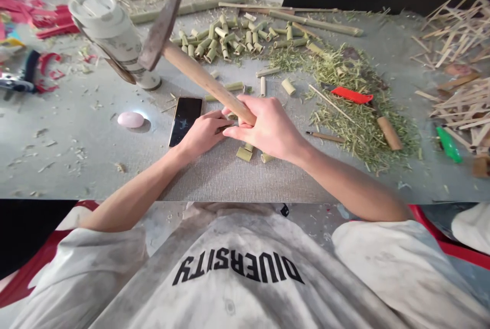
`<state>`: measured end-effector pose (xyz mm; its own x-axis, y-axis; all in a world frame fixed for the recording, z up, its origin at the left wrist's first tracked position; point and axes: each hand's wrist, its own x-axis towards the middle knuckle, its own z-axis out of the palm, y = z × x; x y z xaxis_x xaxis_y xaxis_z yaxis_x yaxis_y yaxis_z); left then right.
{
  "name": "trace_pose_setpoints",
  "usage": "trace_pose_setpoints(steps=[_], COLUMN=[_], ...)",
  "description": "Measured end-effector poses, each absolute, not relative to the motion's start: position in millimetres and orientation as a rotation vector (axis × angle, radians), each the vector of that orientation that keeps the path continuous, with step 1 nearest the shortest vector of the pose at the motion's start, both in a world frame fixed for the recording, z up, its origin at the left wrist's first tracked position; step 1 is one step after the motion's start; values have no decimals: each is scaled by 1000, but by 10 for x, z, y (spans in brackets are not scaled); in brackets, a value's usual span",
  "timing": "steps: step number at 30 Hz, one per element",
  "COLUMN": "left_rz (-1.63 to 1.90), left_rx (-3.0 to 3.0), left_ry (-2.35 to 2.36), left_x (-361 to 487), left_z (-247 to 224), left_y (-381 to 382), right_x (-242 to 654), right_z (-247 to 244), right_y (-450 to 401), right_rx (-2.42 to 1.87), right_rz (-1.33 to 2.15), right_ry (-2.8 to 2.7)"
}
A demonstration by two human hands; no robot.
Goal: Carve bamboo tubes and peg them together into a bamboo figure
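Note:
My right hand (272,127) is wrapped round the wooden handle of a hammer (204,78). The hammer slants up and to the left, its rusty steel head raised above the table. Close beside it, my left hand (204,132) has its fingers drawn together at the right hand's fingertips. Something thin and dark shows between the left fingers, too covered to make out. Short cut bamboo pieces (245,154) lie just under and in front of the right hand. A black phone (186,120) lies flat, left of my left hand.
Many short bamboo tubes (225,38) are heaped at the back, near long bamboo stalks (317,23). Green shavings (344,130) lie at right with a red-handled tool (352,95). A tall white cup (115,32) and a pink oval object (130,120) stand at left. Thin strips (470,38) pile far right.

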<state>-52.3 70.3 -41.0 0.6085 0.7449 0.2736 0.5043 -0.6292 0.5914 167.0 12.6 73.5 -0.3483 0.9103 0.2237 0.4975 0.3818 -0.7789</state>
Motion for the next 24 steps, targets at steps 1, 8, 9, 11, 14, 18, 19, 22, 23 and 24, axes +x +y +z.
trace_pose_setpoints(steps=[1,8,9,11,14,18,19,22,23,24], left_rz=[709,735,746,762,761,765,762,803,853,912], left_rx=[2367,2370,2370,2361,2347,2350,2355,2322,2269,2192], left_ry=[1006,1015,1000,978,993,1075,1089,1111,1096,1066], left_x=[-518,-457,-447,-432,-424,-423,-420,-389,-371,-349], left_z=[-410,-391,-381,-364,-358,-367,-362,-311,-284,-257], left_y=[700,642,630,612,604,603,599,576,571,570], right_x=[1641,1585,1571,1541,1503,1482,1480,1483,1485,1487], right_z=[734,749,756,772,809,859,866,874,875,878], right_y=[160,259,264,264,243,223,228,265,282,298], right_rx=[-1210,-1263,-1267,-1270,-1281,-1315,-1321,-1349,-1358,-1367], right_rz=[830,721,711,698,705,706,711,722,726,733], right_ry=[-1993,-2052,-2063,-2084,-2095,-2107,-2104,-2088,-2084,-2081])
